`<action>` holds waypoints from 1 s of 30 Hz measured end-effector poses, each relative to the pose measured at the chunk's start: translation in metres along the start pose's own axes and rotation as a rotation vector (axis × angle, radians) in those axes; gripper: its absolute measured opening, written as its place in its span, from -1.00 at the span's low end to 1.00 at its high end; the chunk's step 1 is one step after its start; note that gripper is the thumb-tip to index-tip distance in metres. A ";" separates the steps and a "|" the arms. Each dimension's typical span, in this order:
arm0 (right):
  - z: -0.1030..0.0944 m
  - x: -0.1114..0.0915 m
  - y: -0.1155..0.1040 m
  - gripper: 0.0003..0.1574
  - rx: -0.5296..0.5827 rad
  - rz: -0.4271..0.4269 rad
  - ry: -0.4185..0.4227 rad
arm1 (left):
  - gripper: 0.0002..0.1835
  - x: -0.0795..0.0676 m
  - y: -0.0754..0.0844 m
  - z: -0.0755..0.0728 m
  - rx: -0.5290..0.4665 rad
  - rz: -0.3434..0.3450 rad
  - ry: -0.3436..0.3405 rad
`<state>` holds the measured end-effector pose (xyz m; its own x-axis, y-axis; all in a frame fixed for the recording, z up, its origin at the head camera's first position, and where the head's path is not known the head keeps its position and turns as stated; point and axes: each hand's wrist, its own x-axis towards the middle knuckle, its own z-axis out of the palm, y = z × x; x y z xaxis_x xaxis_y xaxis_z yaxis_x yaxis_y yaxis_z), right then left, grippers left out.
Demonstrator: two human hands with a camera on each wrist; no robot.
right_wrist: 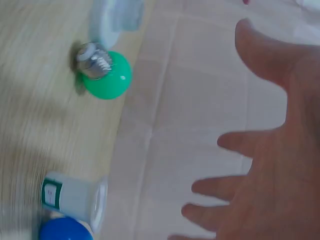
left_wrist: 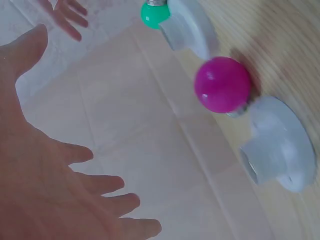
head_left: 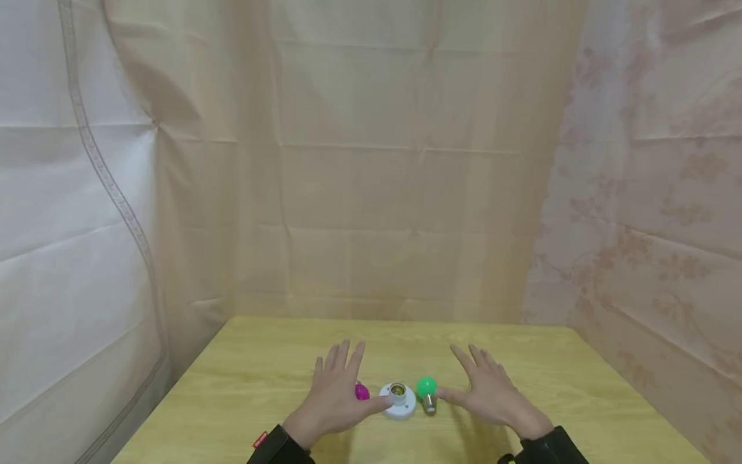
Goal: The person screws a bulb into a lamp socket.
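My left hand (head_left: pixel 333 403) hovers palm down over the table with fingers spread, holding nothing. Below its thumb, a white lamp holder (head_left: pixel 408 407) with a brass-coloured socket stands upright on its round base. Beside that holder lie a magenta bulb (head_left: pixel 362 392), partly covered by the left hand, and a green bulb (head_left: pixel 426 386) with a silver metal base. The right hand (head_left: pixel 493 396) is also spread and holds nothing; its thumb tip appears close to the green bulb. A second white lamp holder (left_wrist: pixel 285 142) shows in the left wrist view, hidden from the head view.
In the right wrist view, a white cup-shaped piece (right_wrist: pixel 75 197) with a green-edged label stands near a blue round object (right_wrist: pixel 65 230). The pale wooden table (head_left: pixel 261 348) is bordered by hanging cloth (head_left: pixel 371 193) at the back and sides.
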<state>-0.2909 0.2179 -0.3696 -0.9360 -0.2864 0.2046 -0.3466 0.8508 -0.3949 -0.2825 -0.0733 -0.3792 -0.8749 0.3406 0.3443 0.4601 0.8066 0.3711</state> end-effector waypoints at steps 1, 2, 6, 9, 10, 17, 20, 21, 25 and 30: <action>-0.002 0.002 0.002 0.14 0.038 -0.008 -0.007 | 0.13 0.002 0.003 0.000 -0.011 0.005 -0.001; -0.004 0.003 0.004 0.11 0.072 -0.015 -0.015 | 0.13 0.004 0.007 0.000 -0.020 0.011 -0.001; -0.009 0.008 0.011 0.04 0.160 -0.042 -0.041 | 0.12 0.010 0.019 0.003 -0.062 0.038 -0.021; -0.012 0.008 0.016 0.03 0.170 -0.054 -0.047 | 0.12 0.014 0.026 0.008 -0.032 0.075 -0.032; -0.013 0.008 0.018 0.03 0.172 -0.056 -0.046 | 0.12 0.014 0.028 0.010 -0.014 0.091 -0.032; -0.022 0.007 0.037 0.04 0.225 -0.035 -0.028 | 0.06 0.021 0.042 0.022 0.004 0.180 0.005; -0.024 0.005 0.047 0.02 0.229 -0.008 -0.032 | 0.02 0.023 0.051 0.027 -0.076 0.163 -0.024; -0.025 0.004 0.050 0.02 0.231 -0.002 -0.035 | 0.01 0.023 0.055 0.030 -0.106 0.155 -0.045; -0.024 0.002 0.059 0.03 0.239 0.019 -0.035 | 0.01 0.023 0.074 0.036 -0.196 0.123 -0.146; -0.023 0.000 0.066 0.02 0.247 0.027 -0.026 | 0.01 0.028 0.094 0.045 -0.242 0.112 -0.191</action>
<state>-0.3124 0.2844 -0.3754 -0.9453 -0.2792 0.1688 -0.3228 0.7257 -0.6075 -0.2705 0.0336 -0.3732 -0.8188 0.5239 0.2348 0.5577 0.6288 0.5419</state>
